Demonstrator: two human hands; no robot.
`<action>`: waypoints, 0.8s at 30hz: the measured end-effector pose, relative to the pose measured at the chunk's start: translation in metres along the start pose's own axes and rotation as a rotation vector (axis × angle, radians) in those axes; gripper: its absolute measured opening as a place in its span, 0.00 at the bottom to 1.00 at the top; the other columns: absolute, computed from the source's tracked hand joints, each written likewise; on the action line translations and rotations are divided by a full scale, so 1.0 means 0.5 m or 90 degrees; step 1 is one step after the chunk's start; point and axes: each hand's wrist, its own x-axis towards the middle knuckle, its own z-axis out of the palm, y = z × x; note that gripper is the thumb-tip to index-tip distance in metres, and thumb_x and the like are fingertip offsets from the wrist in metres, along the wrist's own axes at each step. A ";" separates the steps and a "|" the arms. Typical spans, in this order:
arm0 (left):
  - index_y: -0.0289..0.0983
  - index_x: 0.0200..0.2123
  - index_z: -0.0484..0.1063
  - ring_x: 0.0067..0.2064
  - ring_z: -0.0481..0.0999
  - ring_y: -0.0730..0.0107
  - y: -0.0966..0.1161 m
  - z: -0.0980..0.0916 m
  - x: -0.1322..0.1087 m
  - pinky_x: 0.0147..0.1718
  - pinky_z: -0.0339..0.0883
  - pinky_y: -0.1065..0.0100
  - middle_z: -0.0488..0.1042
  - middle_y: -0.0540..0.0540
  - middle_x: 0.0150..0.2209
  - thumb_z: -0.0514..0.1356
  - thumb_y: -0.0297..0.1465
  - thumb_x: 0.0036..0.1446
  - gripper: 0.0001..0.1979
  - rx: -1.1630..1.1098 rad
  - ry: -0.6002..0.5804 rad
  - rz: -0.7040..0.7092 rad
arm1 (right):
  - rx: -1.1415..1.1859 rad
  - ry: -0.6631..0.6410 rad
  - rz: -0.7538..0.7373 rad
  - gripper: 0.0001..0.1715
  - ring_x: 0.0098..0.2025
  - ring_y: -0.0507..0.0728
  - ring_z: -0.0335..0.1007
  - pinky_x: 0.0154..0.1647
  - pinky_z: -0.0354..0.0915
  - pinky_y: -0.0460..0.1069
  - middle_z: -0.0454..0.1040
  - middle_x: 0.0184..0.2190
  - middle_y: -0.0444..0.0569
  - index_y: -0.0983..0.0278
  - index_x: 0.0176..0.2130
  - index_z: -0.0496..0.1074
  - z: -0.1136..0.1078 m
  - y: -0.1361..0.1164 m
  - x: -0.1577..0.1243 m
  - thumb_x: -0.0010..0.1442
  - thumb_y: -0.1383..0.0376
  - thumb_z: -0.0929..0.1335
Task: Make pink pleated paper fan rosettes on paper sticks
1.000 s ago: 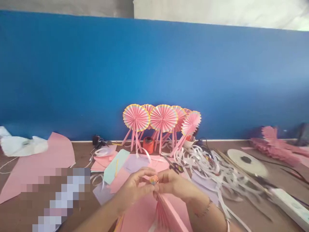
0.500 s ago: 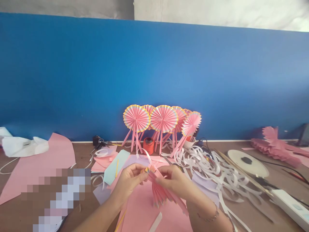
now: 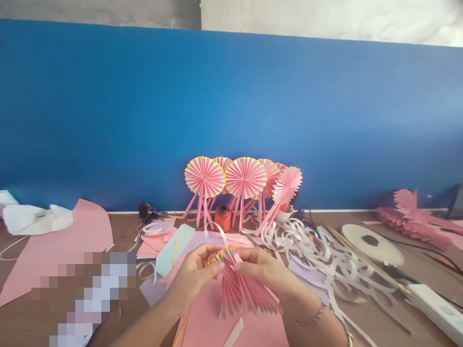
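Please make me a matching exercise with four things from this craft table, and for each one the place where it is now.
Things:
1. pleated pink paper
2. round paper fans
3. red tape roll
4. white disc

Places:
A. flat on the table, far to the right
B. leaning against the blue wall
C. pinched between the left hand and the right hand
D. at the foot of the fans' sticks

Pairs: 1-C, 2-B, 3-D, 4-A
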 end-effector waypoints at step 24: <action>0.38 0.32 0.74 0.32 0.67 0.72 0.022 -0.031 0.006 0.30 0.65 0.73 0.72 0.50 0.29 0.70 0.37 0.40 0.15 -0.157 0.094 -0.120 | -0.805 0.379 0.206 0.13 0.45 0.62 0.70 0.46 0.61 0.54 0.74 0.39 0.60 0.69 0.34 0.75 -0.173 -0.010 -0.024 0.61 0.71 0.62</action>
